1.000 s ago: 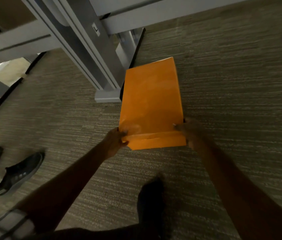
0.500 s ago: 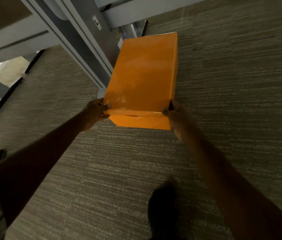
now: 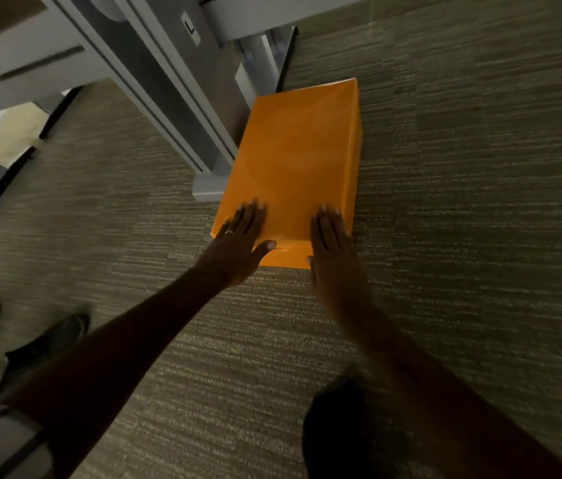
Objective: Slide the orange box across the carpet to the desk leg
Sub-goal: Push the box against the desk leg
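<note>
Where half a second ago my fingers were curled around the near corners of the glossy orange rectangular cardboard box (image 3: 295,157), both palms now lie flat on its lid, fingers spread and gripping nothing. My left hand (image 3: 238,242) covers the near left corner, thumb over the front edge; my right hand (image 3: 333,247) rests on the near right corner. The box has gone from raised to lying flat on the grey-brown striped carpet (image 3: 462,202), its long left side just beside the grey metal desk leg (image 3: 182,98) and seemingly touching the leg's foot block (image 3: 207,190). I judge the slide essentially finished: what remains is perhaps a last nudge, then lifting my hands away.

Counting: one orange box, one desk leg close by with a small label (image 3: 190,27) on it, two hands on the lid, and two dark shoes (image 3: 41,344) at the left edge.
</note>
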Available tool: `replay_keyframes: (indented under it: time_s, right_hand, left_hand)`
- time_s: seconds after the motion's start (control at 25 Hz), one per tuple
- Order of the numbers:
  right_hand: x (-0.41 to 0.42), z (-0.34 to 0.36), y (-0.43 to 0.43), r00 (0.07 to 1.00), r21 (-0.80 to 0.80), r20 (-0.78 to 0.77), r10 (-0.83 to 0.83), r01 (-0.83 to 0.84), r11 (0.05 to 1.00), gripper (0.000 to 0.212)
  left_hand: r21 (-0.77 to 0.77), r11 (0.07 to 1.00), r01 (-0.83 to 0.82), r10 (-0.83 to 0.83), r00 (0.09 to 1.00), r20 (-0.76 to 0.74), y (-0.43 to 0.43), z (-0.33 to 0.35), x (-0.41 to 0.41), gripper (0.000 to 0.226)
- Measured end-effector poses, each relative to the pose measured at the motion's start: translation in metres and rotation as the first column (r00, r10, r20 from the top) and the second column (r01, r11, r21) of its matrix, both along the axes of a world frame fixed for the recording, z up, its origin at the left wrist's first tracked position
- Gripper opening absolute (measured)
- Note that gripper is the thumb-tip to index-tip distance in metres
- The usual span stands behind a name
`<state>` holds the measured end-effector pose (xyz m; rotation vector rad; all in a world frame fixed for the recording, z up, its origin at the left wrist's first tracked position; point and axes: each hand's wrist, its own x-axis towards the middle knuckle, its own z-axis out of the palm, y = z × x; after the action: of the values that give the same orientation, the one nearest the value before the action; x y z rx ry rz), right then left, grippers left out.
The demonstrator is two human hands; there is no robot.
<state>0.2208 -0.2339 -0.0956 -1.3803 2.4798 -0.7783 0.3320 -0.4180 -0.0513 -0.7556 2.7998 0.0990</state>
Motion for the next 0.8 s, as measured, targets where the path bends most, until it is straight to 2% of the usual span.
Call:
replay_keyframes:
  time_s: [0.16,0.32,0.64,0.8]
  right_hand:
    - [-0.01,-0.006,-0.007,0.996,0.042,-0.073,0.042,-0.039,0.998,0.086]
    - [-0.048,-0.009,-0.027,0.976,0.124,-0.155,0.155,-0.136,0.983,0.096]
    - [-0.085,-0.002,-0.064,0.972,0.175,-0.19,0.137,-0.104,0.979,0.101]
    - [-0.094,0.004,-0.065,0.96,0.239,-0.188,0.206,-0.159,0.958,0.108]
  left_hand:
    - [-0.025,1.0,-0.012,0.012,1.0,-0.006,-0.007,-0.006,-0.006,0.077]
    - [-0.005,0.999,-0.042,0.042,0.996,0.078,-0.036,-0.005,-0.032,0.076]
    - [0.086,0.995,-0.05,0.039,0.991,0.126,-0.083,-0.003,-0.075,0.077]
    - [0.103,0.993,-0.056,0.039,0.986,0.163,-0.081,0.005,-0.085,0.077]
